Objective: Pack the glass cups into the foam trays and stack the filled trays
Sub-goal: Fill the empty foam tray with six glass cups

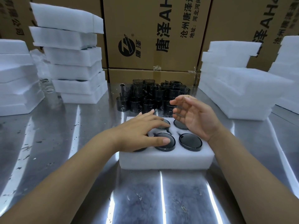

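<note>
The tray [165,159] lies on the desk [80,159] with dark cups [190,141] seated in its holes, only their round ends showing. At least four are visible, and the left holes are hidden. The left hand [139,131] lies flat over the tray's left half, fingers straight and spread, thumb on a near cup. It is likely pressing the cups home and keeping the light foam from shifting. The right hand [194,117] hovers above the tray's far right corner, palm turned inward, fingers loosely bent, holding nothing. It seems poised to reach the loose cups [145,94] crowded just beyond the tray. Left of the tray rises a stack [76,68] of filled trays; right of it lies more foam [239,91].
</note>
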